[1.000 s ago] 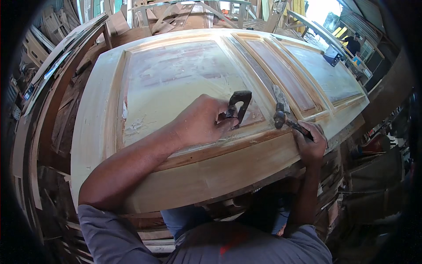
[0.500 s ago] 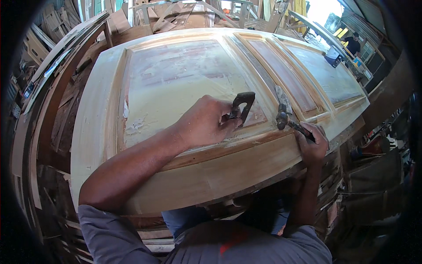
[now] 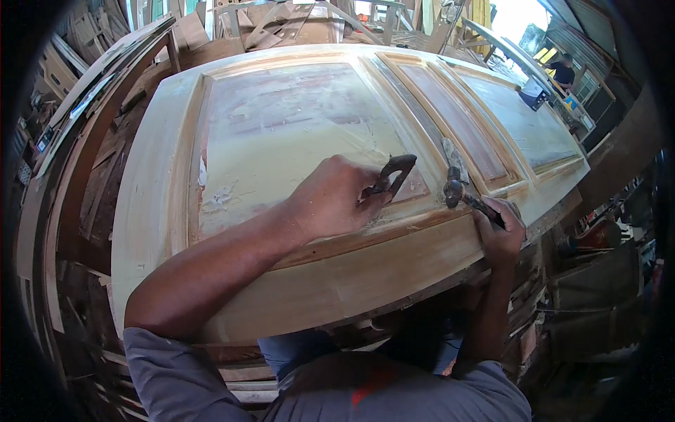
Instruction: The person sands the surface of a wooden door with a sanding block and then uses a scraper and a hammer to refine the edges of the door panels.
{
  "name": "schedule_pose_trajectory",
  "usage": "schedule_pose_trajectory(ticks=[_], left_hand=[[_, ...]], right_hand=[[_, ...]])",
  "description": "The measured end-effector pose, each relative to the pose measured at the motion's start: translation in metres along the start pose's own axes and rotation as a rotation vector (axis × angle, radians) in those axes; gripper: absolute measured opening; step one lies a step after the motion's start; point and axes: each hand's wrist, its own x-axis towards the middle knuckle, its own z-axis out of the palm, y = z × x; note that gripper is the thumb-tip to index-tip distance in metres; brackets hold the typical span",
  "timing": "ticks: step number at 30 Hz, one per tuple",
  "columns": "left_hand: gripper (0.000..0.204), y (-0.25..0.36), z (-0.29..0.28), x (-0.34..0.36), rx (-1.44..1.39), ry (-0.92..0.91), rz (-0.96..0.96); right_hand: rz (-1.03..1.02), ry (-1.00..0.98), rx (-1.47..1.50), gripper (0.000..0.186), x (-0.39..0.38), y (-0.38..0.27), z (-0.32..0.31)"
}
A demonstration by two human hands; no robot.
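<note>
A large wooden door with framed panels lies flat before me, pale paste smeared over its surface. My left hand reaches over the near rail and pinches a dark slotted metal blade, like a plane iron, tilted above the largest panel's near right corner. My right hand is wrapped round the dark handle of a hammer at the door's near right edge. The hammer's head is just right of the blade and apart from it. Beyond the head lies a whitish-grey strip, its kind unclear.
Long boards are stacked along the left. At the door's far right corner sits a dark blue-and-white container. Another person is at the far right. Timber frames stand behind the door, and dark clutter fills the right side.
My left hand has turned the slotted blade, which now leans more to the right and sits slightly lower. The right hand and hammer have barely moved.
</note>
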Motion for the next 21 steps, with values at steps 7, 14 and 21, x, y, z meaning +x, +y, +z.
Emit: schedule_pose_trajectory(ticks=[7, 14, 21], left_hand=[[0.021, 0.001, 0.002, 0.001, 0.060, 0.048, 0.047], [0.021, 0.007, 0.002, 0.000, 0.113, -0.008, 0.016], [0.020, 0.003, 0.004, 0.000, 0.121, 0.043, 0.075]], right_hand=[[-0.060, -0.002, 0.010, 0.030, 0.001, -0.003, -0.003], [-0.267, 0.217, 0.101, 0.027, 0.023, -0.051, -0.025], [-0.627, -0.205, -0.021, 0.037, 0.060, -0.118, -0.046]])
